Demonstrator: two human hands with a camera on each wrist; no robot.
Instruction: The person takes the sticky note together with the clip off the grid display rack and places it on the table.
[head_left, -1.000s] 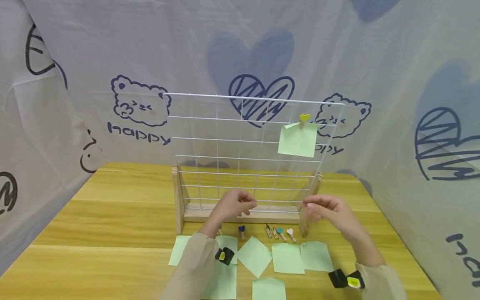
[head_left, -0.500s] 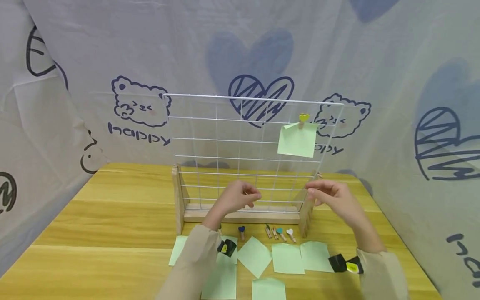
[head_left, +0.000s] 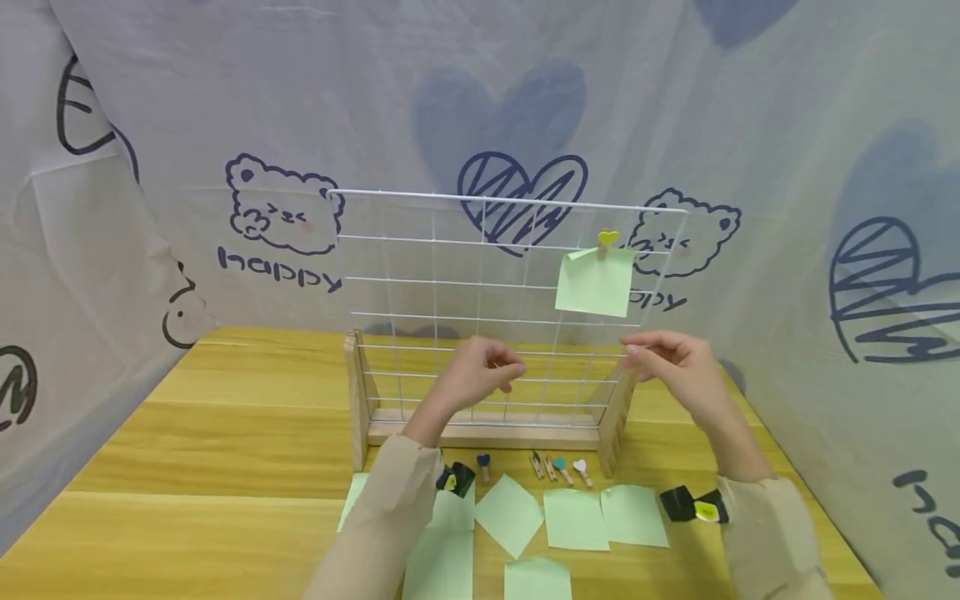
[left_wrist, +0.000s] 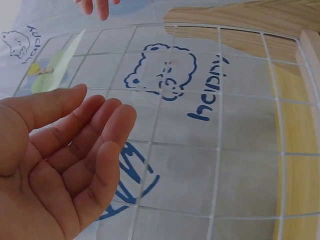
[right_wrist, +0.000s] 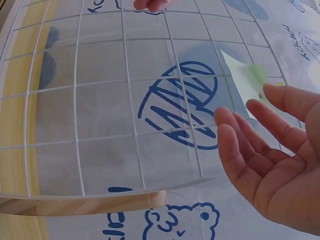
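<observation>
A white wire grid [head_left: 508,199] stands upright in a wooden stand [head_left: 487,436]. Near its top right a yellow heart clothespin [head_left: 607,239] fixes a pale green paper note [head_left: 594,285]. My left hand [head_left: 477,377] hovers before the lower middle of the grid, its fingers loosely bent around nothing. By the grid's right upright is my right hand [head_left: 682,373], below the hung note; its fingers are relaxed and slightly bent. Both wrist views show bare palms, the left hand [left_wrist: 75,165] and the right hand [right_wrist: 275,155] each in front of the wires.
On the wooden table [head_left: 187,492] lie several green notes [head_left: 575,518] in front of the stand. Between them and the stand are small clothespins: a dark blue heart clothespin [head_left: 483,463], a teal heart clothespin [head_left: 562,468], a white heart clothespin [head_left: 581,471] and others. A patterned curtain [head_left: 300,100] hangs behind.
Both hands have risen in front of the grid, the right one further and slightly to the right. The hung note and the clothespins on the table have stayed put.
</observation>
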